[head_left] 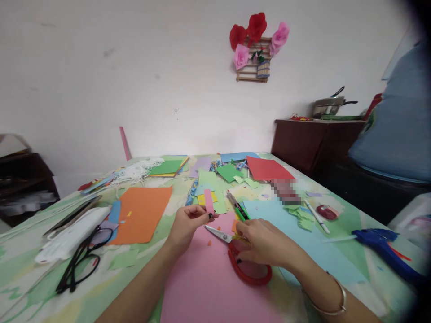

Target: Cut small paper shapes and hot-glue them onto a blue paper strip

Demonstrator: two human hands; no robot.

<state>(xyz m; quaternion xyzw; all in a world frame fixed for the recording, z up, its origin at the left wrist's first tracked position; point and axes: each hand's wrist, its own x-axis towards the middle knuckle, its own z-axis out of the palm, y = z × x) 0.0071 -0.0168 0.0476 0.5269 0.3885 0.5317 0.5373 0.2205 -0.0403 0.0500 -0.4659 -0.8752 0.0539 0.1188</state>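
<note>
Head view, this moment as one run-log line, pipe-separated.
left hand: pinching pink strip | right hand: over scissors, grip unclear | pink sheet: beneath scissors | cutter: beyond scissors

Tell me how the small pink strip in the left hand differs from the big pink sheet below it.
Size: the pink strip is short and narrow, while the pink sheet is far larger.
Pose: the pink strip is pinched in the left hand, while the pink sheet lies flat on the table.
Shared: both are pink and look like paper.
</note>
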